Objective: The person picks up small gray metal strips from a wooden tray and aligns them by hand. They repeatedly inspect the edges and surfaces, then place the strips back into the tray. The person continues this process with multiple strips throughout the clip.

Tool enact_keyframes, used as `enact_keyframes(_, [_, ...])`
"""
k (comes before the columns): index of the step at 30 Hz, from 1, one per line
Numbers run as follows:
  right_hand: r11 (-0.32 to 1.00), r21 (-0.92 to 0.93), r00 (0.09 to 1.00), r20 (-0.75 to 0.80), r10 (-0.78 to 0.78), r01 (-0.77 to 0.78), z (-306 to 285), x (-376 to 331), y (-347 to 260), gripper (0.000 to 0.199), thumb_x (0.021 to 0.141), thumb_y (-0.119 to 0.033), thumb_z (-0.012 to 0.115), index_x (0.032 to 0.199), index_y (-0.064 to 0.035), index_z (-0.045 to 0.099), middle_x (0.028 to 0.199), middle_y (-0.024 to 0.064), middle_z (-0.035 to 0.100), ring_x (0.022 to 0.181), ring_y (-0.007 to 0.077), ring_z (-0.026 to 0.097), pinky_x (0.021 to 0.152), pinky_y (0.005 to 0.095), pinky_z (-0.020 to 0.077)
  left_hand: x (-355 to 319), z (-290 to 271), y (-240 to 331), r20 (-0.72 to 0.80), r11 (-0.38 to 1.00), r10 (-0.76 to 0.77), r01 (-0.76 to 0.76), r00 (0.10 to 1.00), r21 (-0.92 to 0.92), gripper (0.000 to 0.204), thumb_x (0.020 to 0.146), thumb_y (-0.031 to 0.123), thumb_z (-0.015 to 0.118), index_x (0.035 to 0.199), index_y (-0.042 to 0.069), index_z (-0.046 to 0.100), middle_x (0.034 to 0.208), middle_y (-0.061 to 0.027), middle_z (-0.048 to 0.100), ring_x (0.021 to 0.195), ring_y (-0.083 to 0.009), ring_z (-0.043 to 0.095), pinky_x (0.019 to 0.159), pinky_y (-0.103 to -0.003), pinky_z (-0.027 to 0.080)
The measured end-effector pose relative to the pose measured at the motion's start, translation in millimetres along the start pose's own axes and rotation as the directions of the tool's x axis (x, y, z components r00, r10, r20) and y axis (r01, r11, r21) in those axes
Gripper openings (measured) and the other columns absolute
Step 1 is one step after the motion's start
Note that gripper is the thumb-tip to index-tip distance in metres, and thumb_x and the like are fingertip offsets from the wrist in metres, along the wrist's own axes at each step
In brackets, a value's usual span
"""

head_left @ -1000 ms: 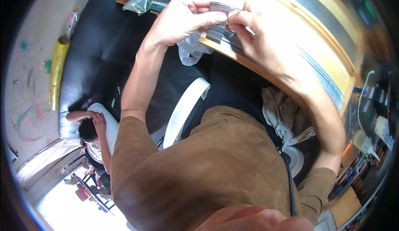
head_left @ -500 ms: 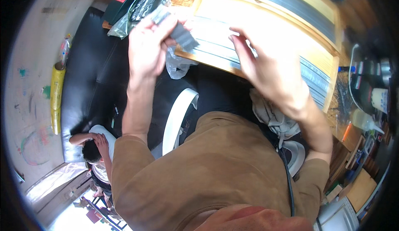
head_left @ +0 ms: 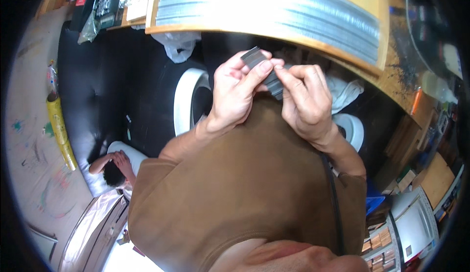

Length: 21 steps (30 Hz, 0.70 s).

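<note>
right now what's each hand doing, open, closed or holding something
Left hand: closed, holding dark grey flat pieces.
Right hand: curled in close beside those pieces; whether it grips one cannot be told.

No lettering, numbers or signs can be read here

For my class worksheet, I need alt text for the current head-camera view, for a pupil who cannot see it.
A person's left hand holds small dark grey pieces, with the right hand close against them, above a brown shirt. Beyond is a wooden-framed tray of long grey strips; at lower left, another person has hands to their head.
</note>
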State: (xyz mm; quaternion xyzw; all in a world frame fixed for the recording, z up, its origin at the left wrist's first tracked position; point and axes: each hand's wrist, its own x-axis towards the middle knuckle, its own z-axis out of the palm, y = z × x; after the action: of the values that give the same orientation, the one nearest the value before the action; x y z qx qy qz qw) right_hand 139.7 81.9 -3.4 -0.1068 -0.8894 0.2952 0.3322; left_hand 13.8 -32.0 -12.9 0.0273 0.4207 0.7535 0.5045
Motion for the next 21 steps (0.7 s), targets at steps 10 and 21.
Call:
enact_keyframes(10, [0.891,0.163,0.906,0.108,0.410,-0.423,-16,-49,-5,0.038,0.081,0.007,0.071,0.119,0.0048,0.068,0.100,0.0134,0.058,0.079,0.0253,0.062,0.069,0.0343,0.0534,16,1,-24,0.024,0.934,-0.238,0.222,0.971,0.281,0.023,0.096,0.010,0.070,0.117,0.001,0.065,0.105,-0.0129,0.075,0.093,-0.0186,0.074,0.072,-0.026,0.063])
enact_keyframes(21, [0.644,0.558,0.844,0.234,0.482,-0.523,-38,-109,9,0.022,0.082,0.011,0.075,0.102,0.0018,0.075,0.090,0.0138,0.075,0.082,0.0196,0.073,0.073,0.0273,0.0584,43,29,-23,0.169,0.740,-0.634,0.527,0.755,0.419,0.025,0.092,0.002,0.072,0.116,-0.001,0.065,0.104,-0.0156,0.074,0.094,-0.0264,0.075,0.078,-0.032,0.065])
